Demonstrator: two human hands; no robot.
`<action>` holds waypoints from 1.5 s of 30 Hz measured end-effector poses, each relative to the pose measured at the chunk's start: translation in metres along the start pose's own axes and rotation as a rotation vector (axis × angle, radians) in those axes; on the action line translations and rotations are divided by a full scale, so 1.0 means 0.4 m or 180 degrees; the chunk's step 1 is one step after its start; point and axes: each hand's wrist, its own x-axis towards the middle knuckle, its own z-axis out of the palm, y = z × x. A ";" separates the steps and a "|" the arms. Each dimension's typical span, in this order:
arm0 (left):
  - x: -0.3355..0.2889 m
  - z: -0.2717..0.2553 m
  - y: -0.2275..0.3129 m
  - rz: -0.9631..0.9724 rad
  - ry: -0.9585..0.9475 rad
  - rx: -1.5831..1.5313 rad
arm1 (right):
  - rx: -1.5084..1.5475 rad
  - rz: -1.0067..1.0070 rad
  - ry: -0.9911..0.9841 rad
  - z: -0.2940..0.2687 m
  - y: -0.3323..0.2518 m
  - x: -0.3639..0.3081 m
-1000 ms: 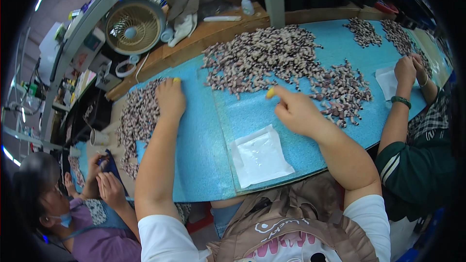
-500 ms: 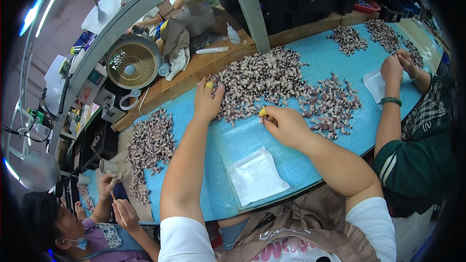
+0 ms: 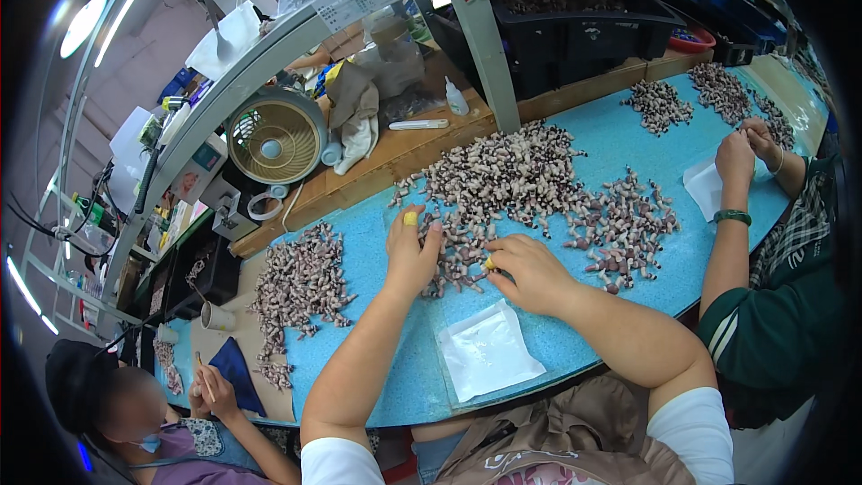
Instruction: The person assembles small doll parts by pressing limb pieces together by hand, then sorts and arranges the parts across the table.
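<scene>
Beyond the packet (image 3: 490,350), left hand (image 3: 411,251) sits wide among pieces (image 3: 460,262); right hand (image 3: 532,274) obscures its grip: I can't tell what's held.

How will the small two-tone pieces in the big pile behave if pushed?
The small pieces likely spread apart rather than move as one block: they lie loose, with stragglers around the edge. Some may roll a little, given their rounded, knobbly shapes. Each is probably light, being small beside the left hand.
</scene>
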 end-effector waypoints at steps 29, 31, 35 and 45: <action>0.057 -0.042 -0.126 -0.0755 0.0370 -0.0194 | 0.0789 0.0465 0.0304 -0.003 0.019 0.022; 0.106 -0.029 -0.153 -0.0894 0.0304 -0.0146 | 0.0747 0.0339 0.0365 -0.001 0.014 0.021; 0.190 -0.009 -0.160 -0.1149 0.0408 0.0936 | 0.0788 0.0459 0.0370 -0.015 0.011 0.028; 0.013 -0.077 -0.083 -0.1155 -0.0216 -0.1048 | 0.1160 0.1084 -0.0005 -0.023 0.005 0.028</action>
